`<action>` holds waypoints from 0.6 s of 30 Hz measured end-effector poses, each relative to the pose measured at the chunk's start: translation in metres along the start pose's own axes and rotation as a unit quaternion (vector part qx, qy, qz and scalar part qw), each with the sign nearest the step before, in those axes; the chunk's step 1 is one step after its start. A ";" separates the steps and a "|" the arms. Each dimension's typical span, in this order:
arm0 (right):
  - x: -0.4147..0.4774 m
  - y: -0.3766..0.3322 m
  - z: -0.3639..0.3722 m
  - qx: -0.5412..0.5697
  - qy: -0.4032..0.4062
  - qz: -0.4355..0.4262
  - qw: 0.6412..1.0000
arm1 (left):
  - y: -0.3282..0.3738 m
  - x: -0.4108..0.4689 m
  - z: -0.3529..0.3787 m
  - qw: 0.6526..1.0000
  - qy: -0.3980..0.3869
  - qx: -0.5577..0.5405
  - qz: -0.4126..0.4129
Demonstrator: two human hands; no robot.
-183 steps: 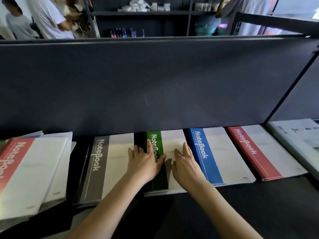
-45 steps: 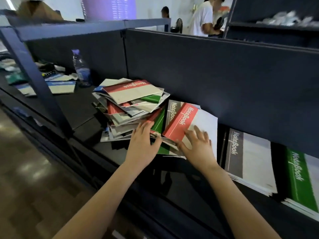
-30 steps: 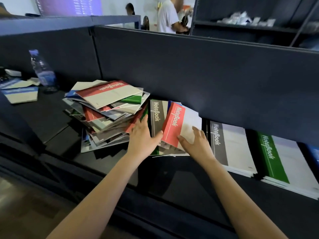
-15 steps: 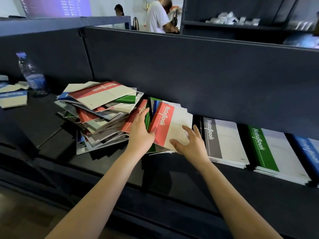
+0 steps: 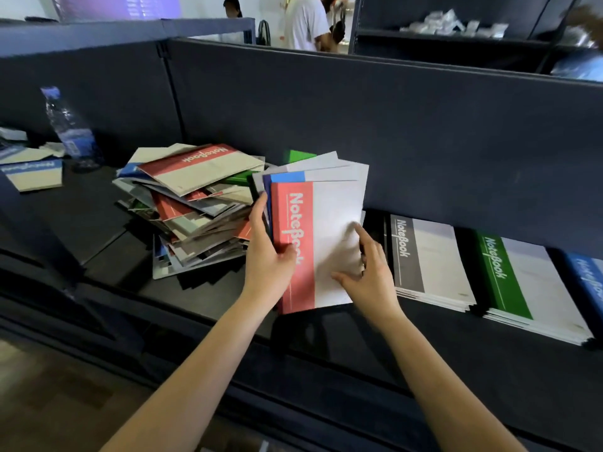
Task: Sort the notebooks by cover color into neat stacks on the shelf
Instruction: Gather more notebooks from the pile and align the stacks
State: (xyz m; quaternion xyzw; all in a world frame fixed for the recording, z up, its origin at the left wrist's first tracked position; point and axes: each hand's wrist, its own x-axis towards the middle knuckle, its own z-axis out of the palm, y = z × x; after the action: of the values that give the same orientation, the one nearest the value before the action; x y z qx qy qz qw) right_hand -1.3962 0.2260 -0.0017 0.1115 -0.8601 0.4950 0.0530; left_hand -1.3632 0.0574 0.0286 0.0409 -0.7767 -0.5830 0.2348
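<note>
From where I stand, the person's two bare forearms reach over the front edge of the dark shelf. The left hand grips the bundle of notebooks at its spine side, with the thumb laid across the red band and the fingers curled round behind. The right hand holds the same bundle at its right edge. Its thumb and forefinger lie on the white cover, and its other fingers bend round the side. The bundle is tilted up off the shelf with a red notebook in front. A blue cover and a green corner fan out behind its top.

Just left of the bundle lies a messy pile of mixed notebooks, topped by a red one turned the other way. Just right of the bundle sits a neat grey stack, then a green stack, and a blue stack at the frame's edge.

Far left of the bundle, a loose blue notebook lies flat near an upright water bottle. Behind the bundle rises a dark back panel. Beyond it, people stand near another shelf holding white packets.
</note>
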 end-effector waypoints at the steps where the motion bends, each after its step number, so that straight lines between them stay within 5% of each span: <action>1: -0.002 0.001 0.002 0.015 0.006 -0.001 1.000 | 0.001 -0.001 -0.001 1.000 0.008 -0.012 0.019; 12: -0.008 0.006 -0.016 0.142 -0.010 0.078 0.987 | 0.017 -0.007 0.003 0.996 0.024 -0.065 0.047; 18: -0.014 0.018 -0.024 0.324 0.025 0.123 0.938 | 0.013 0.003 -0.001 0.992 -0.113 -0.048 0.021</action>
State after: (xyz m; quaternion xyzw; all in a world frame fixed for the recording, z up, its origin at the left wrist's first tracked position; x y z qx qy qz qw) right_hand -1.3876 0.2573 -0.0077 0.0034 -0.6589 0.7518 -0.0259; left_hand -1.3625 0.0601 0.0415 -0.0534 -0.7699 -0.6156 0.1595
